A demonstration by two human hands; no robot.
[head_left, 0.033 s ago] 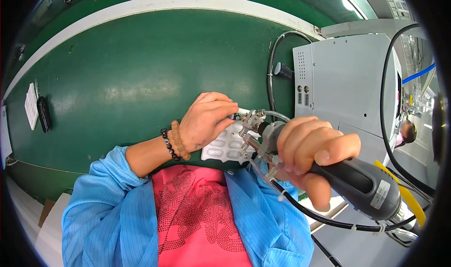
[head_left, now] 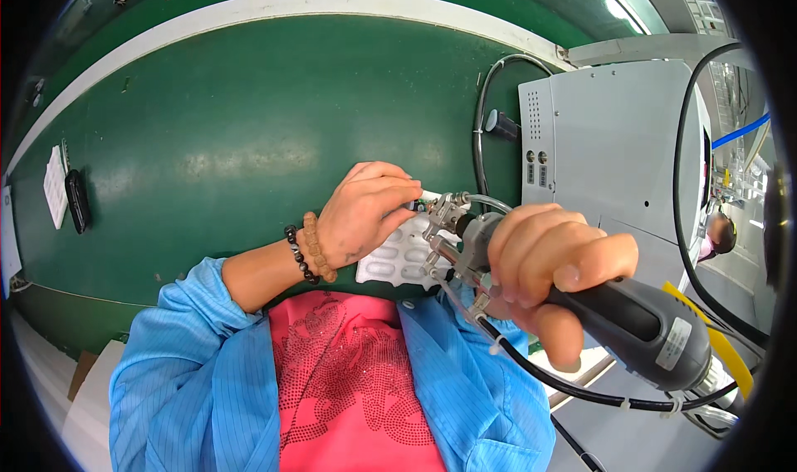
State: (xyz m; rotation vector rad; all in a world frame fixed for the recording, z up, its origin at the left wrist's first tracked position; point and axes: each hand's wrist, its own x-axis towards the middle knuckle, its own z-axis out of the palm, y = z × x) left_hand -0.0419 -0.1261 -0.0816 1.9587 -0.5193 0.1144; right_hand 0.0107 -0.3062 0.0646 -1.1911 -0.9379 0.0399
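Note:
My right hand (head_left: 552,260) is wrapped round the black grip of a hand-held tool (head_left: 639,331). Its metal head, with clamps and thin tubes, points left toward my other hand. My left hand (head_left: 365,210), with beaded bracelets at the wrist, is closed with its fingertips just beside the tool's tip. A small part (head_left: 427,196), partly white and green, shows at those fingertips; its kind is mostly hidden. Under the hands lies a white moulded tray (head_left: 386,269) with rounded pockets, partly covered by the left hand and the tool head.
A large grey machine housing (head_left: 614,140) stands on the right, with a black cable (head_left: 479,132) looping beside it. Near it lies a small dark cylinder (head_left: 501,125). A black case (head_left: 76,202) and white paper (head_left: 56,188) rest at the green bench's far left. Another person (head_left: 721,234) appears at the right edge.

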